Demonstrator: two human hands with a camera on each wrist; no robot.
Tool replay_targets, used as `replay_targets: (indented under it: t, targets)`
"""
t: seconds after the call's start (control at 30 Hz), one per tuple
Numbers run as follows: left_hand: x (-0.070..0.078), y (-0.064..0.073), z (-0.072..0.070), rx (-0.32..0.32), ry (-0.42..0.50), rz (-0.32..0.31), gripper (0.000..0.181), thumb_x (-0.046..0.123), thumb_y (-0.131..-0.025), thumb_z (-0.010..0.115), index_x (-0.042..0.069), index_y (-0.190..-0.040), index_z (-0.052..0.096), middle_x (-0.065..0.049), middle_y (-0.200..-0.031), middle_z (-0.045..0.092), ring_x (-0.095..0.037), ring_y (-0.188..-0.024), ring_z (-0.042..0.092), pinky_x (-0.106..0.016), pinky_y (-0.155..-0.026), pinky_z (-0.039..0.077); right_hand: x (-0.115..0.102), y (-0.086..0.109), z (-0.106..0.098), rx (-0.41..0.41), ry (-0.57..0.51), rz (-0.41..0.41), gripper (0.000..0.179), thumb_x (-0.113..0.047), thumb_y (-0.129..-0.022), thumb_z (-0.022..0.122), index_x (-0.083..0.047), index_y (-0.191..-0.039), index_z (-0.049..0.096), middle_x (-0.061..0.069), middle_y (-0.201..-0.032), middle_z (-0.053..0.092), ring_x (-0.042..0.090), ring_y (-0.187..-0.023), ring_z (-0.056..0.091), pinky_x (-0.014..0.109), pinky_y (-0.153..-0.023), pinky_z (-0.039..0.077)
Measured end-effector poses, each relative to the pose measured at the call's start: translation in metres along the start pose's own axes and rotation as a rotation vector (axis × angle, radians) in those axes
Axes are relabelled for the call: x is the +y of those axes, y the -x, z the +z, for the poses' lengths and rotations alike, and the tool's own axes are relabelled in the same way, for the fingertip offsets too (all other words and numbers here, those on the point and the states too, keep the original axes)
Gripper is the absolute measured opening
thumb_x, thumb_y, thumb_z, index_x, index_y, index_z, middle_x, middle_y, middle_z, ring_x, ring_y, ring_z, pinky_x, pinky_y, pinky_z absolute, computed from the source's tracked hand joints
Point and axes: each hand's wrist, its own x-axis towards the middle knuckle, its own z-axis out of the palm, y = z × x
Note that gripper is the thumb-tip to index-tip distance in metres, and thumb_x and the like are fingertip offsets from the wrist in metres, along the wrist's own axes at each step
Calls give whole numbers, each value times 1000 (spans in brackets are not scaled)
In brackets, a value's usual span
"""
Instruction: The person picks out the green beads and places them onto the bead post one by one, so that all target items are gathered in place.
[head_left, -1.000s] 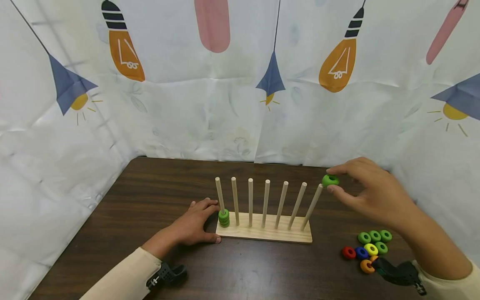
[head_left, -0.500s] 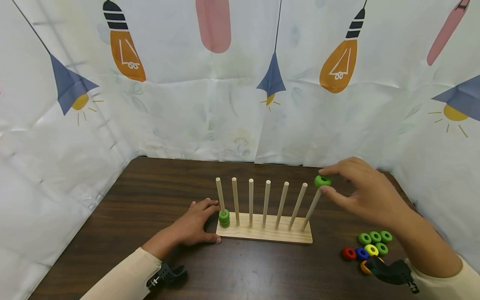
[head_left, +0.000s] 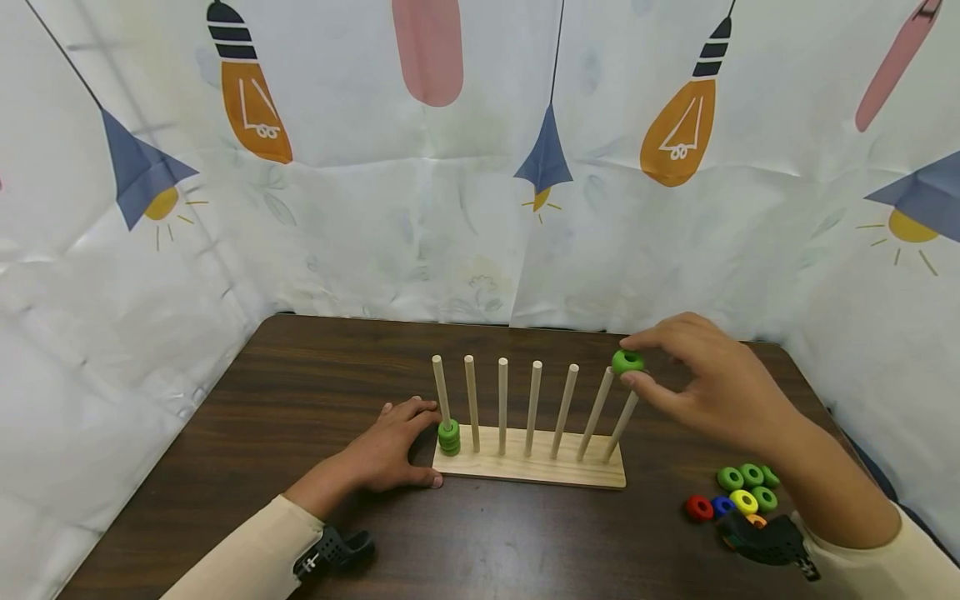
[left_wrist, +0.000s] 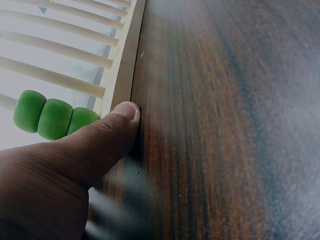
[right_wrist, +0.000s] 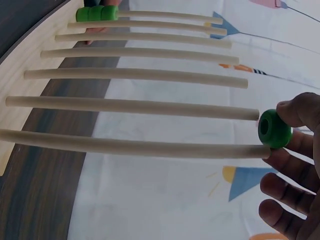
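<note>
A pale wooden peg board [head_left: 525,468] with a row of several upright pegs stands on the table. Green ring beads [head_left: 449,439] are stacked low on its leftmost peg; the left wrist view shows three beads [left_wrist: 54,119]. My left hand [head_left: 390,450] holds the board's left end, thumb against the front edge and fingers toward the back. In my right hand [head_left: 716,392], thumb and fingers pinch a green ring bead [head_left: 627,362] near the tops of the two rightmost pegs. By the right wrist view, the bead [right_wrist: 275,131] is off the pegs, close to their tips.
Loose beads lie on the dark table [head_left: 555,542] to the right: several green ones [head_left: 730,478], a red bead [head_left: 699,508], a blue bead [head_left: 723,506], a yellow bead [head_left: 744,502] and orange, partly hidden behind the right wrist strap [head_left: 761,542]. A printed curtain [head_left: 465,250] hangs behind.
My right hand has moved left with the green bead, from just right of the rightmost peg's top past it toward the neighbouring peg. The left hand and board have stayed put.
</note>
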Motion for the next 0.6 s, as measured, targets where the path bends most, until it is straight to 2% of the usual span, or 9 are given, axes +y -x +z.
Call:
replay_targets:
  t: [0.13,0.37,0.6]
  targets:
    - [-2,0,2,-2,-5,-12,79,52,-80,86,12,-141,56,-17,-156,41,-45,-149,27,-68,-117,15,-3,-3,3,0,-5,-4,36,-18,-85,84,-19,-119,72,-12,-110,70,13,-105,60,29,-81,46]
    - [-3,-2,3,-2,-14,-11,77,50,-80,86,13,-141,56,-17,-156,40,-44,-149,27,-68,-118,16,-5,-8,8,13,-30,-42,42,-11,-80,86,-18,-118,72,-11,-110,71,13,-103,61,25,-79,45]
    - [-2,-2,4,-1,-18,-11,77,50,-80,86,12,-140,56,-18,-155,41,-45,-149,27,-68,-117,16,-7,-13,11,1,-36,-36,34,-18,-85,83,-18,-118,72,-11,-111,70,12,-104,61,29,-78,48]
